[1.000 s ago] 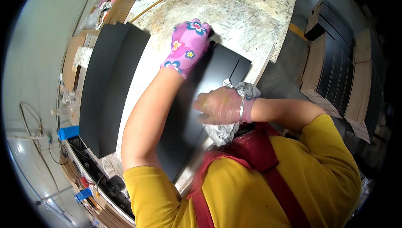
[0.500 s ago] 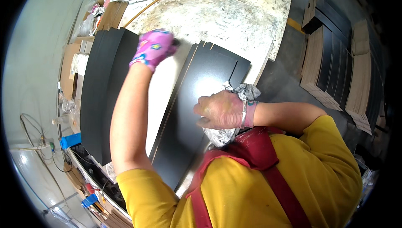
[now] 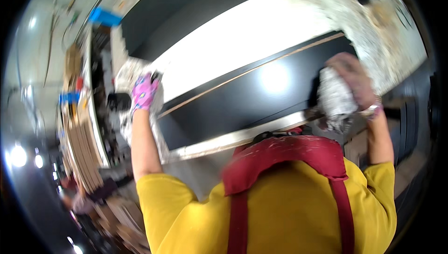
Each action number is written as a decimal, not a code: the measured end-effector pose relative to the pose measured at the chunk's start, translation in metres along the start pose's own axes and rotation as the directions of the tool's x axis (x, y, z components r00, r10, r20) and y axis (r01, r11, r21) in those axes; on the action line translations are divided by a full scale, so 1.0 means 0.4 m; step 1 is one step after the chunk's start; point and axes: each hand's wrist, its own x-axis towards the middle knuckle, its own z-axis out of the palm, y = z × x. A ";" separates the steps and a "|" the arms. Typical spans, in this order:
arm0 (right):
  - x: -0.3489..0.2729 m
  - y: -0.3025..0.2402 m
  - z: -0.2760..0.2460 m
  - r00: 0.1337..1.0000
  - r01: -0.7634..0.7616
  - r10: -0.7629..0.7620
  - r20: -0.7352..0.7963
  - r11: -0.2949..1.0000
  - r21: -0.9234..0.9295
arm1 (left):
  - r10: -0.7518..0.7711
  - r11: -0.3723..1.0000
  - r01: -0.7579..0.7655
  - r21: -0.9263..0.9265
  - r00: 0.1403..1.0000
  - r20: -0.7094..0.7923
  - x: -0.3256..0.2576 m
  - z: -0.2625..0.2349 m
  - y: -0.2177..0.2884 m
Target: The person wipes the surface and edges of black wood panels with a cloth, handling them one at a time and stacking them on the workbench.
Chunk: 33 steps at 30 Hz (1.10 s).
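Gloved right hand grips a crumpled grey-white cloth at the right end of a black panel, centre of the frame.
At centre left, the flower-gloved left hand is clasped around a small dark object, blurred; more dark panels lie on the stained tabletop toward the upper left, beside a blue object.

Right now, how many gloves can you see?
2: a pink patterned glove on the left hand, left of the black panel, and a dull pinkish glove on the right hand, at the crumpled grey wad. Others may be hidden.
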 end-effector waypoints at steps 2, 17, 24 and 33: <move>0.063 -0.003 -0.072 0.975 -0.120 0.183 -0.128 0.914 0.388 | 0.116 0.993 -0.106 0.047 0.908 -0.402 -0.084 -0.061 0.086; 0.523 -0.809 0.451 0.510 0.656 -0.802 0.313 0.597 0.462 | 0.526 0.246 -0.367 -0.897 0.828 -0.195 -0.312 -0.136 0.624; 0.694 -0.934 0.469 0.765 0.493 -0.603 0.226 0.774 0.397 | 0.267 0.381 -0.685 -0.620 0.724 -0.636 -0.299 -0.073 0.654; 0.727 -0.943 0.546 0.684 0.635 -0.698 0.215 0.714 0.295 | 0.206 0.346 -0.709 -0.615 0.697 -0.687 -0.298 -0.063 0.681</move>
